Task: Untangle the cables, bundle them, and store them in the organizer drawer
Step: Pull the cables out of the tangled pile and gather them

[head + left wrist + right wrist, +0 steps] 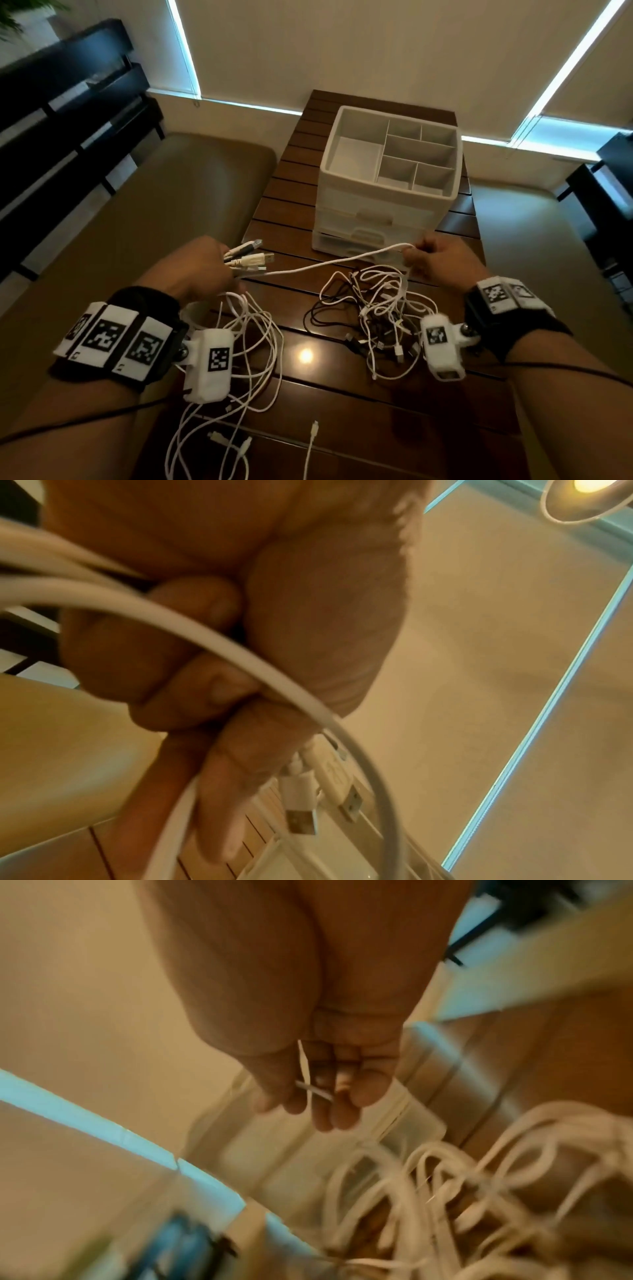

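Note:
My left hand (205,263) grips a bunch of cable ends, whose USB plugs (251,255) stick out to the right. The left wrist view shows the fingers (192,669) curled round white cables (240,653) with USB plugs (301,821) beyond them. One white cable (329,263) runs taut from that hand to my right hand (435,260), which pinches it in front of the organizer. In the blurred right wrist view the fingers (329,1096) close on a thin white cable (313,1091). A tangle of white and black cables (376,308) lies under the right hand. The white organizer (387,178) stands behind, drawers shut.
Loose white cable loops (250,342) hang from the left hand onto the dark slatted wooden table (301,205). Loose plug ends (313,428) lie near the front edge. Cushioned seats flank the table. A lamp reflection (305,354) glints on the tabletop.

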`<state>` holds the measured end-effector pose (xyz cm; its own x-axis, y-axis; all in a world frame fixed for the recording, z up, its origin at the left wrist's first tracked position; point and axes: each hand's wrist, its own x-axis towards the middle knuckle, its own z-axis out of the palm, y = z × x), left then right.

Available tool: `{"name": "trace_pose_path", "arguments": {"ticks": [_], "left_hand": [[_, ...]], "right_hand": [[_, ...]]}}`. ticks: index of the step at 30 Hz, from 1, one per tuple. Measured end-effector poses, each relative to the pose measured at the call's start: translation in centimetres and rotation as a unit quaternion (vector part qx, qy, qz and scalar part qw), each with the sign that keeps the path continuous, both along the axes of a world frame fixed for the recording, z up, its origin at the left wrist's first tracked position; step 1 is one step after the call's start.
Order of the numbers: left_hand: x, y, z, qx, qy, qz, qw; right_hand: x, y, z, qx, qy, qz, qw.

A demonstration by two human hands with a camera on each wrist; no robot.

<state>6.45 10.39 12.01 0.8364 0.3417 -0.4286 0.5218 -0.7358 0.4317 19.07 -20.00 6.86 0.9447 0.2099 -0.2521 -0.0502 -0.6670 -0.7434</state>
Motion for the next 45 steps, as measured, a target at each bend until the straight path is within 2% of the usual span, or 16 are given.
{"name": "trace_pose_path", "arguments": {"ticks": [2, 3, 5, 9, 12, 14, 16, 18, 22, 25, 29, 33, 37, 41, 43, 45], "left_hand": [[0.0, -0.2, 0.0, -0.002, 0.004, -0.003, 1.000], [0.0, -0.4, 0.0, -0.003, 0.005, -0.005, 1.000], [0.0, -0.7, 0.0, 0.001, 0.004, -0.015, 1.000], [0.1, -2.2, -0.4, -0.008, -0.024, -0.028, 0.999], [0.7, -3.9, -0.8, -0.003, -0.122, -0.053, 0.991], [1.5, -5.0, -1.2, -0.013, -0.178, -0.084, 0.980], [2.1, -6.5, -1.3, -0.100, -0.201, -0.108, 0.968], [2.3, -7.9, -1.5, -0.187, -0.180, -0.130, 0.957], [2.3, -8.2, -2.6, -0.169, -0.154, -0.131, 0.965], [2.2, -7.0, -2.5, -0.186, -0.178, -0.089, 0.962], [2.2, -7.3, -1.9, -0.240, -0.186, -0.091, 0.948], [2.4, -6.1, -1.7, -0.194, -0.210, -0.048, 0.957], [1.9, -4.2, -0.5, -0.169, -0.198, -0.051, 0.964], [1.4, -4.4, 1.2, -0.169, -0.234, -0.049, 0.956], [1.3, -4.1, 2.2, -0.196, -0.256, -0.036, 0.946], [1.2, -3.9, 3.1, -0.198, -0.255, -0.045, 0.945]], "right_hand": [[-0.1, 0.0, -0.4, -0.146, -0.039, 0.053, 0.987], [-0.4, 0.2, -0.5, -0.159, -0.045, 0.058, 0.985], [-0.8, 0.7, -0.6, -0.092, -0.041, 0.031, 0.994], [-1.2, 1.8, -0.3, 0.079, 0.060, -0.019, 0.995], [-1.6, 3.2, 0.4, -0.036, 0.031, 0.081, 0.996], [-1.9, 4.2, 0.7, -0.138, -0.029, 0.163, 0.976], [-2.4, 5.2, 0.9, -0.182, -0.070, 0.211, 0.958], [-2.8, 6.1, 0.9, -0.145, -0.110, 0.229, 0.956], [-2.9, 6.6, 1.0, -0.060, -0.138, 0.204, 0.967], [-2.6, 6.1, 0.8, -0.032, -0.091, 0.163, 0.982], [-3.2, 7.2, 1.1, 0.088, -0.016, 0.151, 0.984], [-2.3, 6.2, 0.7, -0.019, -0.082, 0.191, 0.978], [-1.4, 3.6, -0.5, -0.116, -0.105, 0.201, 0.967], [-1.1, 3.1, -2.0, -0.192, -0.108, 0.235, 0.947], [-0.8, 2.8, -2.9, -0.211, -0.100, 0.238, 0.943], [-0.6, 2.5, -3.3, -0.183, -0.081, 0.209, 0.957]]}}
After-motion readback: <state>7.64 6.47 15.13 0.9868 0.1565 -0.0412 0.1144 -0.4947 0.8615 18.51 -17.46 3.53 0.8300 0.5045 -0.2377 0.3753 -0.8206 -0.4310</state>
